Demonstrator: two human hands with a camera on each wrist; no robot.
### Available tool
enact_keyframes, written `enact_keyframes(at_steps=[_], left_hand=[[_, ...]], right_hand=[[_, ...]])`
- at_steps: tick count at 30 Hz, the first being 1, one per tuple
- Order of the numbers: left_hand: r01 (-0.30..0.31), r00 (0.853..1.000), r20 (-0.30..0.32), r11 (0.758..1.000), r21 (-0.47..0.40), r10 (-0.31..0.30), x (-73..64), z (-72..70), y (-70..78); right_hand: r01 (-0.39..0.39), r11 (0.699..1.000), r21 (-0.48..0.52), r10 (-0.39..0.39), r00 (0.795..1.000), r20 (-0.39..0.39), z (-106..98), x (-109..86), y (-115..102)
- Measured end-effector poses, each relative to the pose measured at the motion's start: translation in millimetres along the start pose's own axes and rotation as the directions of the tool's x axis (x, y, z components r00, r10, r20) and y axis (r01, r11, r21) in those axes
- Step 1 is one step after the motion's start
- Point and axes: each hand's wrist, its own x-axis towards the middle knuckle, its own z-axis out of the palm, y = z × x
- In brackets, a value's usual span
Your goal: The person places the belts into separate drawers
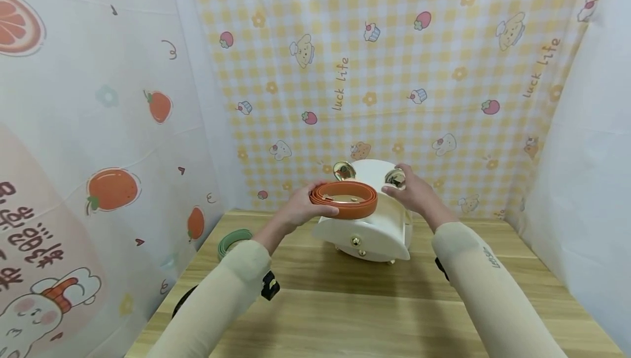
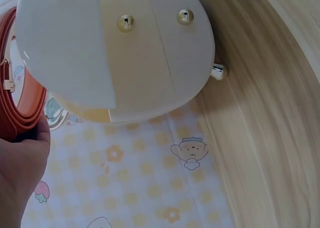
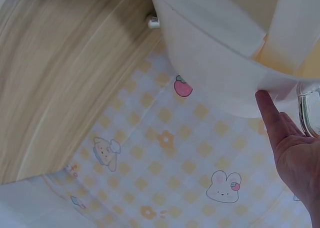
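My left hand (image 1: pixel 300 207) grips a coiled orange belt (image 1: pixel 351 207) with a gold buckle, its thumb along the outside of the coil. The belt overlaps the upper front of a white rounded box (image 1: pixel 379 232) in the head view. Gold knobs and small gold feet show on the box, and two round gold discs (image 1: pixel 343 171) stand on its top. Its front section juts forward like a pulled-out drawer. My right hand (image 1: pixel 419 191) holds the box at the right gold disc (image 1: pixel 394 178). One fingertip (image 3: pixel 262 97) touches the white side wall in the right wrist view.
A coiled green belt (image 1: pixel 235 240) lies on the wooden table (image 1: pixel 335 314) at the left, partly behind my left sleeve. A dark curved item (image 1: pixel 183 299) shows beside that forearm. Printed cloth walls (image 1: pixel 374 73) surround the table at the back and both sides.
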Motion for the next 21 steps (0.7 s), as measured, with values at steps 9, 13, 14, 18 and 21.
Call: enact_keyframes(at_steps=[9, 13, 14, 18, 21], left_hand=[[0.048, 0.998, 0.042, 0.998, 0.042, -0.05, 9.0, 8.2, 3.1], [0.075, 0.996, 0.042, 0.994, 0.08, -0.079, 11.2, 9.6, 5.9], [0.081, 0.995, 0.045, 0.993, 0.086, -0.085, 11.9, 9.8, 6.0], [0.098, 0.992, 0.074, 0.991, 0.091, -0.105, 13.0, 11.8, 6.1], [0.106, 0.99, 0.088, 0.99, 0.089, -0.114, 14.3, 14.0, 4.4]], right_hand=[[-0.005, 1.0, -0.012, 0.005, 1.0, 0.013, -2, -0.4, -3], [-0.005, 1.0, -0.007, 0.005, 1.0, 0.013, -2, -0.9, -5], [-0.005, 1.0, -0.007, 0.005, 1.0, 0.015, -2, -1.2, -5], [-0.012, 1.0, -0.004, 0.012, 0.999, 0.03, -2, -2.9, -4], [-0.019, 1.0, -0.002, 0.019, 0.999, 0.036, -1, -3.2, -2]])
